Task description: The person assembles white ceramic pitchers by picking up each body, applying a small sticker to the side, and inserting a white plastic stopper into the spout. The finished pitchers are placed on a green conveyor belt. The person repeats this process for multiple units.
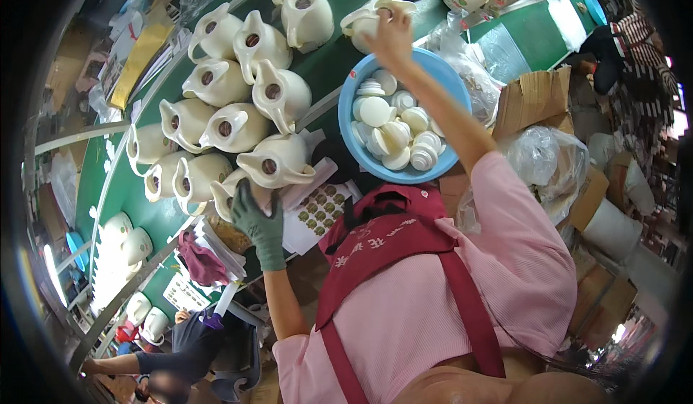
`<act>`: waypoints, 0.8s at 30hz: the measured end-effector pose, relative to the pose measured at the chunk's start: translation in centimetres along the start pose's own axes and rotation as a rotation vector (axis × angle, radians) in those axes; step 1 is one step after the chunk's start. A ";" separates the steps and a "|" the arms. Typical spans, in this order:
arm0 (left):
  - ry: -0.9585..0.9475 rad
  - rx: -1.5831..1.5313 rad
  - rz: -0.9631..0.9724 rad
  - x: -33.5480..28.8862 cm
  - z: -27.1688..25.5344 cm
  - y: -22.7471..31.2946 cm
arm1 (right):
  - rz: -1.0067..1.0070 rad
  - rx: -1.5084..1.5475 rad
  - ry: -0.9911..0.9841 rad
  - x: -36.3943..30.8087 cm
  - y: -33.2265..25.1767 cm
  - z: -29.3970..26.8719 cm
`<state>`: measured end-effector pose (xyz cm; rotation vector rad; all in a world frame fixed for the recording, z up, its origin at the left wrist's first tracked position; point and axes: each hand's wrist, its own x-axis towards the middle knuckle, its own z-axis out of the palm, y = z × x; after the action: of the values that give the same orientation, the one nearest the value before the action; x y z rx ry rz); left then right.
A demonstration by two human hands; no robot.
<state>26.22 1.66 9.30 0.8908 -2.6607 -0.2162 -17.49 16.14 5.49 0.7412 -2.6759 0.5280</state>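
My bare right hand reaches over a blue basin to a cream ceramic jug. Its fingers are curled at the jug's top opening and seem to grip the rim; the fingertips are partly hidden. My left hand wears a grey-green knitted glove. Thumb and fingers are spread beside another cream jug at the near end of a group; whether they touch it I cannot tell. Several similar jugs, such as a spouted jug, stand close together on the green table. Round white lids fill the blue basin.
A sheet of round green printed pictures lies below the jugs. Cardboard boxes and clear plastic bags crowd the right side. Another person sits at the lower left near more jugs. A maroon cloth lies on stacked papers.
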 end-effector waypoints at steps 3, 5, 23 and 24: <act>-0.016 -0.133 0.061 0.4 1.8 1.6 | 0.074 -0.195 -0.289 3.9 4.3 4.5; -0.083 -0.212 0.057 0.4 1.4 3.0 | 0.017 -0.309 -0.323 3.8 3.6 5.2; -0.395 0.148 -0.101 -13.0 14.0 -4.8 | -0.643 0.011 -0.081 -8.7 -7.2 0.3; -0.289 0.076 -0.017 -13.2 13.2 -3.9 | -0.641 0.271 -0.264 -11.8 -7.2 -1.6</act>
<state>33.68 7.07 -7.37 0.9717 -2.9456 -0.2675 -3.64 16.09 4.27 1.7627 -2.3946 0.6488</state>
